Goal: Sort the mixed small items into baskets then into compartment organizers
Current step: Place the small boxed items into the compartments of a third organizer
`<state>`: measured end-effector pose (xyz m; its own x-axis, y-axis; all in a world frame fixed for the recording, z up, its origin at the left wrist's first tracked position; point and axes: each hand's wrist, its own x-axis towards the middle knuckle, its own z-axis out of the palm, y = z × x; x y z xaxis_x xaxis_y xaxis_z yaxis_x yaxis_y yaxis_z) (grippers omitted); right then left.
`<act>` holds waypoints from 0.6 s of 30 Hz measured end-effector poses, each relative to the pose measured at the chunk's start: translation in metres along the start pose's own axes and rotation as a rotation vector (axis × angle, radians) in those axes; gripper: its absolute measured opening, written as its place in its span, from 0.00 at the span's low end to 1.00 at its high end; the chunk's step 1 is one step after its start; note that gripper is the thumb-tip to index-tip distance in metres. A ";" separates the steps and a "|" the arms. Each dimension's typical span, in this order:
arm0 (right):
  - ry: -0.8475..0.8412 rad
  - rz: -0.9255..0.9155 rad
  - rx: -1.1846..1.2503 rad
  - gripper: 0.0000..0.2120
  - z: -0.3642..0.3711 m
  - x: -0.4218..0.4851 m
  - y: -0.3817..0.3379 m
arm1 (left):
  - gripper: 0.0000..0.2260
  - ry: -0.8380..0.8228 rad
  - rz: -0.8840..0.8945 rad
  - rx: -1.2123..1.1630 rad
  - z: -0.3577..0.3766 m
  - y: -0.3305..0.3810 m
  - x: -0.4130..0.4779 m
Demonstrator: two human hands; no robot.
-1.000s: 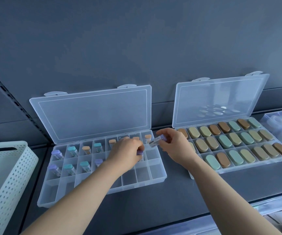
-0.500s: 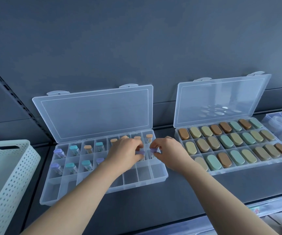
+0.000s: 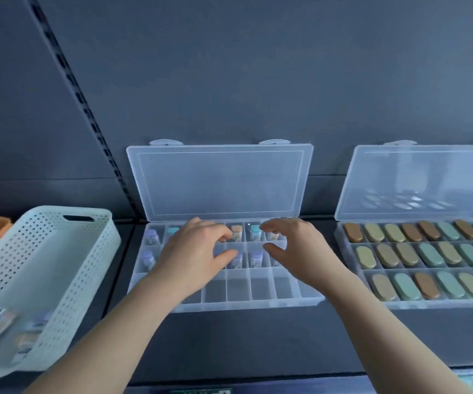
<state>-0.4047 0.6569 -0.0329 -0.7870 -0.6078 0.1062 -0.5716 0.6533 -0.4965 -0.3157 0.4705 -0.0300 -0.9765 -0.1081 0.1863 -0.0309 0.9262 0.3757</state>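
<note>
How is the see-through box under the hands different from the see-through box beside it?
The left box holds little upright vials with purple, teal and orange caps; the right box holds flat oval pieces in brown, yellow and green. The left box's front row looks empty; the right box's visible compartments are all full. The left hand and right hand hover over the left box, not the right box. Both are clear and stand open.

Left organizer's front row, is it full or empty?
Empty where visible: the front compartments show bare clear plastic. The left arm hides the leftmost ones; cannot tell there.
</note>
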 end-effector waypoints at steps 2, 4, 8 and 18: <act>-0.020 -0.057 0.046 0.15 0.013 0.010 -0.031 | 0.11 0.023 -0.060 0.003 -0.025 -0.029 -0.021; -0.033 -0.119 0.094 0.14 0.030 0.021 -0.063 | 0.09 0.047 -0.143 0.012 -0.052 -0.063 -0.044; -0.109 -0.203 0.148 0.14 0.070 0.043 -0.125 | 0.08 0.053 -0.311 0.032 -0.095 -0.141 -0.086; -0.191 -0.253 0.138 0.09 0.154 0.086 -0.204 | 0.24 -0.279 -0.356 -0.154 -0.081 -0.256 -0.088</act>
<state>-0.3198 0.4017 -0.0549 -0.5589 -0.8249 0.0846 -0.6963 0.4114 -0.5882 -0.2048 0.2138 -0.0689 -0.9317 -0.2880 -0.2212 -0.3621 0.7827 0.5063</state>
